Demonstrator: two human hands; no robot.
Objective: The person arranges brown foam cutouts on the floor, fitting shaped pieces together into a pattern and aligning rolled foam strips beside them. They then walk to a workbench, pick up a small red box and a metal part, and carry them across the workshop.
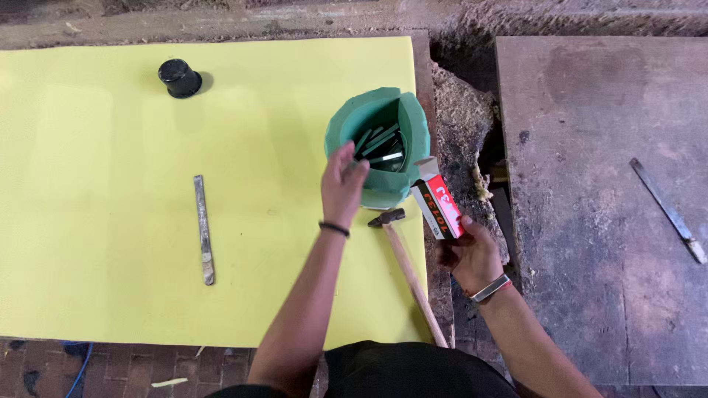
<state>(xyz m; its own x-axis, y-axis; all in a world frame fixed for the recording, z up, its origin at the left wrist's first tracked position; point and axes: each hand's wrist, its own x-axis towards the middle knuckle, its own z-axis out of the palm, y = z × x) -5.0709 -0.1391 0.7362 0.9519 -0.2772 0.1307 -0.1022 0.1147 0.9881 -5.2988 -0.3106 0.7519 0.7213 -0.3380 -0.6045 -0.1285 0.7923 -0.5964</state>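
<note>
While right hand (472, 254) holds small box (439, 206), left hand (341, 184) touches green bucket (413, 129).

A rough workshop, worn dusty workbench (590, 221) at right of frame, crumbling gap beside it, hammer (408, 273) at lower centre, metal chisel (203, 228) on yellow sheet (110, 147) at left, long file (667, 210) far right, brick floor (125, 365) below
</note>
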